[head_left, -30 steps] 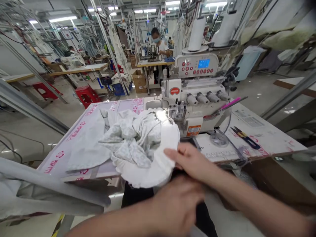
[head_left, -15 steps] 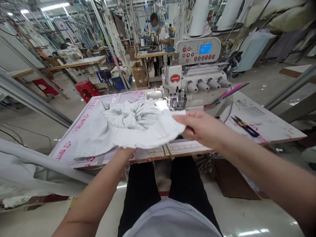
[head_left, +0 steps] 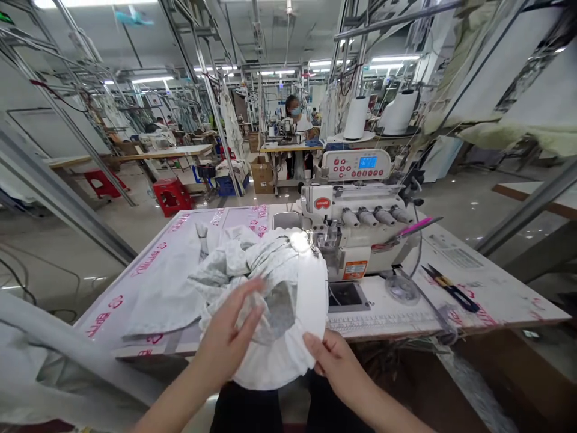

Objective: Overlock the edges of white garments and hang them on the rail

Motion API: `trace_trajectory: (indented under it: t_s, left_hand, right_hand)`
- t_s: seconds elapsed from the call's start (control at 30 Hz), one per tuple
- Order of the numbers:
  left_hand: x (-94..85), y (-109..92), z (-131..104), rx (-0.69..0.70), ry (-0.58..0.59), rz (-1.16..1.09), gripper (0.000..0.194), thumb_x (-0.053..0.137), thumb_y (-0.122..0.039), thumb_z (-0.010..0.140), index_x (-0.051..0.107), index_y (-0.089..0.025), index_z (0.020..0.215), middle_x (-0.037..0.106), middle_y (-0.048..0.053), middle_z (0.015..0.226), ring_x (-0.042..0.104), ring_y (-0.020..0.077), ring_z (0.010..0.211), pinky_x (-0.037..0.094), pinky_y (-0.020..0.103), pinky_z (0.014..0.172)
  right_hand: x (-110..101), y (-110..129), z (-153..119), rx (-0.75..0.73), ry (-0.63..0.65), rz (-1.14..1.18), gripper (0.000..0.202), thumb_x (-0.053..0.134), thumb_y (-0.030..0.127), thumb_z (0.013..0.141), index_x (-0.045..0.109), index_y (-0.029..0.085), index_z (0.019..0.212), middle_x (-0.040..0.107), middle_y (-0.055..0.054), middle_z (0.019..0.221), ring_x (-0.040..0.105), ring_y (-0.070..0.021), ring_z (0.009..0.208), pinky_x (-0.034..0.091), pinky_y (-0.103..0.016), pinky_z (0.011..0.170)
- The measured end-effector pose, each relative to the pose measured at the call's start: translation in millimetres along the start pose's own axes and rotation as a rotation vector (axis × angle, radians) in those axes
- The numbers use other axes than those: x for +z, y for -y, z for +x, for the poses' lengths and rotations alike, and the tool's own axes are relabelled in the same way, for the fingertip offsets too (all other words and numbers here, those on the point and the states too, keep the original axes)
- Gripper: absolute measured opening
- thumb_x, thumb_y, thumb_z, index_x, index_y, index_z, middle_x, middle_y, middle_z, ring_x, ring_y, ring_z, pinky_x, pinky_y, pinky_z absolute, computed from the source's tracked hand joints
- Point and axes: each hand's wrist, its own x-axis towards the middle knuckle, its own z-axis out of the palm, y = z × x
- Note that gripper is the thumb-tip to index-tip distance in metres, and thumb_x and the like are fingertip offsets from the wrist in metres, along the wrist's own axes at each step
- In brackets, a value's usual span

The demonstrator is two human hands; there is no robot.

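A pale, gathered garment (head_left: 225, 264) with a white band (head_left: 311, 300) lies bunched on the sewing table, its band curving round a ring-like opening. One stretch of the band runs up under the lit presser area of an overlock sewing machine (head_left: 356, 210). With thumb and fingers, my right hand (head_left: 331, 361) pinches the band's near edge, which hangs over the table's front. My left hand (head_left: 232, 331) is over the garment's left side, thumb and fingers apart and slightly blurred. Whether its palm touches the cloth is hidden.
Thread snips (head_left: 451, 288) lie on the table (head_left: 509, 294) right of the machine. Thread cones (head_left: 356, 119) stand behind it. A metal post (head_left: 58, 192) slants at the left. Red stools (head_left: 169, 196) and a masked person (head_left: 295, 117) at another machine are farther back.
My right hand has drawn the band down and toward me, and the opening now shows. My left hand has come out from beneath the cloth to above it. The view has tilted up.
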Motion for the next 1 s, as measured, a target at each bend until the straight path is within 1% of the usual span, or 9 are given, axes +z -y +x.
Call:
trace_trajectory:
  t_s: [0.03, 0.1, 0.2, 0.43, 0.6, 0.67, 0.8, 0.93, 1.0]
  left_hand:
    - [9.1, 11.8, 14.3, 0.019, -0.084, 0.102, 0.042, 0.042, -0.028, 0.08, 0.037, -0.018, 0.12, 0.045, 0.008, 0.118, 0.041, 0.0215, 0.109, 0.036, 0.034, 0.089]
    - [22.9, 32.8, 39.5, 0.074, -0.113, 0.344, 0.036, 0.041, -0.021, 0.078, 0.043, -0.012, 0.112, 0.048, 0.013, 0.111, 0.042, 0.0249, 0.105, 0.034, 0.039, 0.089]
    - [18.9, 45.7, 62.3, 0.117, -0.103, 0.59, 0.022, 0.037, -0.011, 0.075, 0.054, -0.012, 0.088, 0.054, 0.01, 0.087, 0.049, 0.0245, 0.087, 0.038, 0.038, 0.079]
    - [-30.2, 28.4, 97.6, 0.231, -0.351, 0.683, 0.031, 0.037, -0.009, 0.071, 0.051, -0.012, 0.099, 0.053, 0.009, 0.087, 0.047, 0.0241, 0.089, 0.037, 0.036, 0.077]
    - [-14.8, 17.0, 97.8, 0.287, -0.419, 0.548, 0.029, 0.04, -0.011, 0.073, 0.05, -0.011, 0.1, 0.049, 0.01, 0.092, 0.045, 0.0234, 0.092, 0.036, 0.035, 0.081]
    - [3.1, 7.6, 79.9, 0.344, -0.31, 0.378, 0.024, 0.041, -0.016, 0.076, 0.049, -0.012, 0.099, 0.048, 0.01, 0.092, 0.045, 0.0209, 0.091, 0.037, 0.032, 0.082]
    - [36.2, -9.3, 46.5, 0.175, 0.204, -0.079, 0.024, 0.036, -0.03, 0.084, 0.046, -0.016, 0.102, 0.053, 0.005, 0.091, 0.049, 0.0154, 0.083, 0.04, 0.026, 0.073]
    - [37.3, -21.0, 24.6, 0.07, 0.369, -0.217, 0.029, 0.034, -0.038, 0.084, 0.05, -0.016, 0.073, 0.051, 0.001, 0.068, 0.046, 0.013, 0.062, 0.037, 0.022, 0.057]
    - [30.7, -25.5, 2.4, 0.081, 0.562, -0.236, 0.03, 0.041, -0.04, 0.08, 0.05, -0.017, 0.063, 0.049, -0.001, 0.059, 0.044, 0.0124, 0.056, 0.035, 0.022, 0.054]
  right_hand:
    - [0.8, -0.1, 0.1, 0.009, 0.005, 0.018, 0.042, 0.041, 0.05, 0.082, 0.035, 0.016, 0.058, 0.029, 0.005, 0.048, 0.023, -0.0058, 0.043, 0.016, -0.021, 0.041]
    - [0.5, 0.3, 2.3, 0.021, 0.015, 0.038, 0.043, 0.041, 0.051, 0.081, 0.035, 0.016, 0.058, 0.028, 0.006, 0.047, 0.022, -0.0056, 0.043, 0.015, -0.021, 0.041]
    - [-4.5, 2.1, 10.1, 0.027, 0.028, 0.039, 0.044, 0.042, 0.051, 0.081, 0.034, 0.016, 0.056, 0.027, 0.006, 0.046, 0.021, -0.0052, 0.042, 0.013, -0.022, 0.041]
    - [-20.6, 12.5, 37.7, -0.019, 0.052, 0.1, 0.043, 0.045, 0.051, 0.078, 0.037, 0.016, 0.056, 0.029, 0.007, 0.042, 0.021, -0.0046, 0.038, 0.014, -0.021, 0.039]
    - [-34.5, 18.2, 55.2, -0.031, 0.059, 0.102, 0.042, 0.047, 0.05, 0.077, 0.037, 0.015, 0.055, 0.028, 0.008, 0.041, 0.018, -0.0042, 0.038, 0.01, -0.021, 0.039]
    - [-39.8, 20.5, 58.5, -0.03, 0.07, 0.109, 0.042, 0.048, 0.05, 0.076, 0.037, 0.015, 0.055, 0.028, 0.008, 0.041, 0.018, -0.0042, 0.038, 0.011, -0.021, 0.039]
    - [-48.5, 25.1, 64.3, -0.031, 0.08, 0.111, 0.043, 0.052, 0.05, 0.074, 0.038, 0.015, 0.054, 0.03, 0.008, 0.041, 0.02, -0.0041, 0.038, 0.013, -0.02, 0.04]
    - [-52.2, 27.2, 67.7, -0.008, 0.045, 0.112, 0.042, 0.055, 0.05, 0.071, 0.04, 0.015, 0.056, 0.033, 0.007, 0.043, 0.023, -0.0042, 0.039, 0.014, -0.019, 0.039]
    - [-46.0, 24.7, 57.4, 0.014, 0.013, 0.122, 0.04, 0.057, 0.05, 0.069, 0.043, 0.014, 0.06, 0.037, 0.006, 0.048, 0.027, -0.0044, 0.041, 0.017, -0.018, 0.04]
